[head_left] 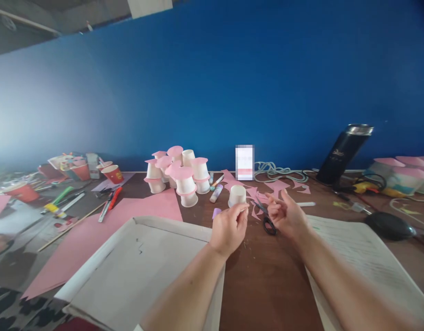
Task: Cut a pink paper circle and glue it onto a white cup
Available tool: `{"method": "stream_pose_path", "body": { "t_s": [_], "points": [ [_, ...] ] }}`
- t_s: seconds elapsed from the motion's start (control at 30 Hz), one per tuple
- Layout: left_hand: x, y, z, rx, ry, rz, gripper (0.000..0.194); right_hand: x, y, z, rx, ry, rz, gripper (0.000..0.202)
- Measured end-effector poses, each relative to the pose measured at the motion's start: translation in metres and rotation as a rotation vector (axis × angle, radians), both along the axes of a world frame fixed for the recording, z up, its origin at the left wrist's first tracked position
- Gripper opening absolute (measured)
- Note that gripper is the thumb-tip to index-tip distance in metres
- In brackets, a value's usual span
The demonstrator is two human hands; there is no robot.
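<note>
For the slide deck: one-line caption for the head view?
Left hand holds a white paper cup above a brown table; right hand beside it, over black-handled scissors and pink paper scraps.

No legible text, brand, number or sign is present. The black flask at right of centre carries a pale emblem on its side, too small to read. The red cup at left of centre bears a yellow mark, not decipherable. The open book at lower right shows lines of print, blurred beyond reading. The small upright card against the blue wall at centre is pixelated; nothing on it can be read
</note>
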State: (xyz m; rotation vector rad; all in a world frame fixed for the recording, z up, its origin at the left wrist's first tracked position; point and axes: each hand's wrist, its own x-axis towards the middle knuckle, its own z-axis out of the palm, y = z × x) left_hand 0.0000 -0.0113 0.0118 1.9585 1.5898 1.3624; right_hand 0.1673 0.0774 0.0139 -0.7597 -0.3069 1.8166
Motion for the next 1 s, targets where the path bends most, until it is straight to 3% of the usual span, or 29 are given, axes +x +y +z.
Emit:
{"method": "stream_pose_path", "body": {
  "t_s": [0.2, 0.37, 0.43, 0.5, 0.57, 0.63, 0.8, 0.9, 1.0],
  "points": [
    [0.000, 0.002, 0.008, 0.083, -0.117, 0.097, 0.026, 0.007, 0.000, -0.001, 0.117, 0.051, -0.013, 0.019],
    [-0.006, -0.004, 0.043, 0.034, -0.115, 0.197, 0.028, 0.029, 0.007, -0.004, 0.215, 0.294, 0.019, 0.025],
    [-0.014, -0.016, 0.056, -0.036, -0.069, 0.166, 0.028, 0.039, 0.011, -0.005, 0.228, 0.394, 0.001, 0.025],
    [-0.025, -0.037, 0.061, -0.140, 0.052, 0.164, 0.026, 0.047, 0.015, -0.007, 0.218, 0.450, -0.026, 0.024],
    [-0.035, -0.065, 0.054, -0.249, 0.219, 0.176, 0.029, 0.053, 0.019, -0.009, 0.204, 0.462, -0.043, 0.020],
    [-0.042, -0.099, 0.037, -0.347, 0.390, 0.199, 0.041, 0.056, 0.021, -0.011, 0.189, 0.463, -0.048, 0.016],
    [-0.038, -0.183, -0.017, -0.630, 0.811, 0.270, 0.100, 0.049, 0.021, -0.013, 0.138, 0.442, -0.050, 0.012],
    [-0.034, -0.216, -0.039, -0.591, 0.990, 0.347, 0.099, 0.043, 0.018, -0.012, 0.124, 0.424, -0.059, 0.010],
    [-0.036, -0.231, -0.048, -0.425, 1.102, 0.387, 0.093, 0.040, 0.014, -0.010, 0.122, 0.412, -0.053, 0.009]
  ]
}}
